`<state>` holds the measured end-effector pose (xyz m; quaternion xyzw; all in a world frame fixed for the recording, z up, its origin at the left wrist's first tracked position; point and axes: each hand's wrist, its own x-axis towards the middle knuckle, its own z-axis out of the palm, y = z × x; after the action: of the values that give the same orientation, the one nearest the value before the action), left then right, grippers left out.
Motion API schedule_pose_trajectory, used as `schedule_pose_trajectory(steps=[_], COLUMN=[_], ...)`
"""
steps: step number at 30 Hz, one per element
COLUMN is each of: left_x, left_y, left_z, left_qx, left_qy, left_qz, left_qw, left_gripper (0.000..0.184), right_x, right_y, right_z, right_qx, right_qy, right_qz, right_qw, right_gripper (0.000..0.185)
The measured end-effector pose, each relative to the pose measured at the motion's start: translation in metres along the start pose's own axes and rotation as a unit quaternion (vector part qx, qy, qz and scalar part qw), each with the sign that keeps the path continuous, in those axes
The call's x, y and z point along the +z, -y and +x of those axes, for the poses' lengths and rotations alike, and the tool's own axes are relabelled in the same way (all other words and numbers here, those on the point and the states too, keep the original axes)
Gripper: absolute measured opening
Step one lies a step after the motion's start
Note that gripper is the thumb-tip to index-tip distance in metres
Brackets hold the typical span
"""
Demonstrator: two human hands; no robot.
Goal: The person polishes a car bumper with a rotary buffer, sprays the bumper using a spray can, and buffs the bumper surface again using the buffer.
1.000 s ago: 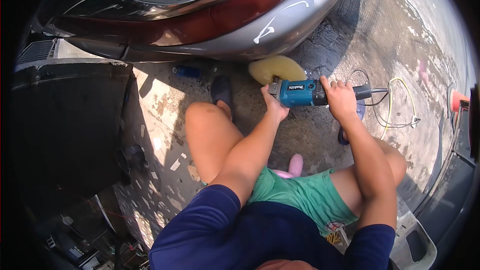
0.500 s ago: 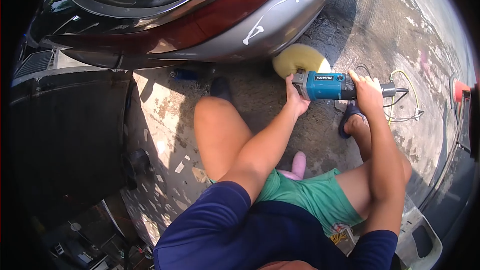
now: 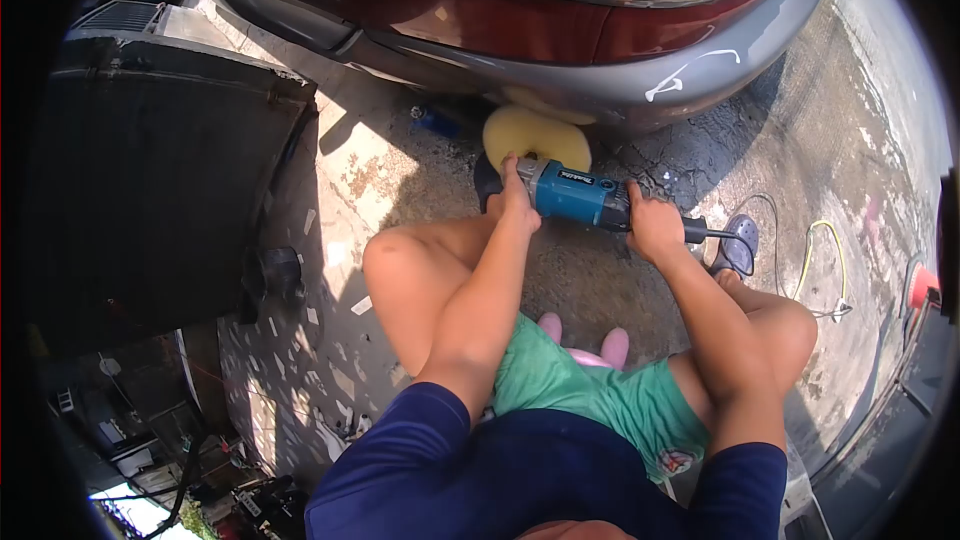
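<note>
A blue and black power polisher (image 3: 572, 194) lies crosswise in front of me, its round yellow pad (image 3: 537, 139) close under the lower edge of the car bumper (image 3: 600, 88). Whether the pad touches the car I cannot tell. My left hand (image 3: 516, 196) is closed round the metal head beside the pad. Round the black rear handle is my right hand (image 3: 655, 224), with its fingers wrapped. White streaks (image 3: 690, 74) mark the grey lower part of the bumper, below the dark red body.
A large black panel (image 3: 150, 190) stands at the left. On the ground behind the pad lies a blue bottle (image 3: 436, 121). The tool's cord runs right, near a yellow-green cable (image 3: 808, 252) and my shoe (image 3: 737, 240). A red object (image 3: 921, 286) sits at the far right.
The view has swung, so more of the car's side shows. Both hands and the polisher have moved left, with the tool's rear end tilted lower. My grip is unchanged.
</note>
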<state>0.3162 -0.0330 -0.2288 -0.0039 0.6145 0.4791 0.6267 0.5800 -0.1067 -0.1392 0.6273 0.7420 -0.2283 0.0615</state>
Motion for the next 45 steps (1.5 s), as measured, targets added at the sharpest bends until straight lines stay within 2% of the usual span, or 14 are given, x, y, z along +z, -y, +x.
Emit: schedule_pose_trajectory(steps=[3, 4, 6, 12, 15, 19, 22, 25, 31, 32, 37, 41, 45], left_x=[-0.014, -0.013, -0.01, -0.015, -0.01, 0.005, 0.011, 0.016, 0.013, 0.013, 0.012, 0.006, 0.008], left_y=[-0.039, -0.048, -0.061, -0.054, -0.036, -0.031, -0.039, -0.055, -0.104, -0.11, -0.15, -0.165, -0.149], left_z=[0.014, 0.01, 0.004, 0.011, 0.003, -0.024, -0.054, -0.08, -0.128, -0.134, -0.177, -0.17, -0.153], left_qx=[0.001, 0.015, 0.046, 0.012, -0.039, 0.027, 0.074, 0.159, 0.228, 0.244, 0.366, 0.403, 0.401], left_qy=[-0.053, -0.057, -0.065, -0.054, -0.092, -0.048, -0.045, -0.066, -0.051, -0.04, 0.049, -0.009, -0.093], left_qz=[-0.005, -0.009, -0.014, -0.015, -0.024, 0.006, -0.027, -0.035, -0.061, -0.081, -0.059, -0.027, -0.027], left_qw=[0.999, 0.998, 0.997, 0.998, 0.995, 0.998, 0.996, 0.984, 0.97, 0.966, 0.927, 0.915, 0.911], left_gripper=[0.079, 0.085, 0.098, 0.096, 0.096, 0.088, 0.088, 0.086, 0.074, 0.065, 0.045, 0.047, 0.049], right_x=[-0.013, -0.015, -0.019, -0.02, -0.02, -0.019, -0.017, -0.018, -0.039, -0.045, -0.071, -0.064, -0.036], right_y=[0.035, 0.043, 0.053, 0.056, 0.046, 0.032, 0.025, 0.033, 0.06, 0.065, 0.09, 0.101, 0.098], right_z=[0.023, 0.031, 0.042, 0.046, 0.031, 0.012, 0.012, 0.008, 0.004, 0.003, 0.004, 0.019, 0.049], right_qx=[-0.006, -0.007, -0.012, 0.002, 0.016, 0.039, 0.002, -0.002, -0.06, -0.067, -0.104, -0.117, -0.117], right_qy=[0.037, 0.051, 0.054, 0.074, 0.071, 0.035, -0.015, -0.03, -0.116, -0.125, -0.179, -0.162, -0.123], right_qz=[0.013, -0.012, -0.014, -0.015, -0.024, -0.026, -0.019, 0.001, 0.055, 0.065, 0.122, 0.165, 0.182], right_qw=[0.999, 0.999, 0.998, 0.997, 0.997, 0.998, 1.0, 1.0, 0.99, 0.988, 0.971, 0.966, 0.969], right_gripper=[0.091, 0.099, 0.098, 0.095, 0.094, 0.095, 0.097, 0.098, 0.099, 0.099, 0.098, 0.097, 0.096])
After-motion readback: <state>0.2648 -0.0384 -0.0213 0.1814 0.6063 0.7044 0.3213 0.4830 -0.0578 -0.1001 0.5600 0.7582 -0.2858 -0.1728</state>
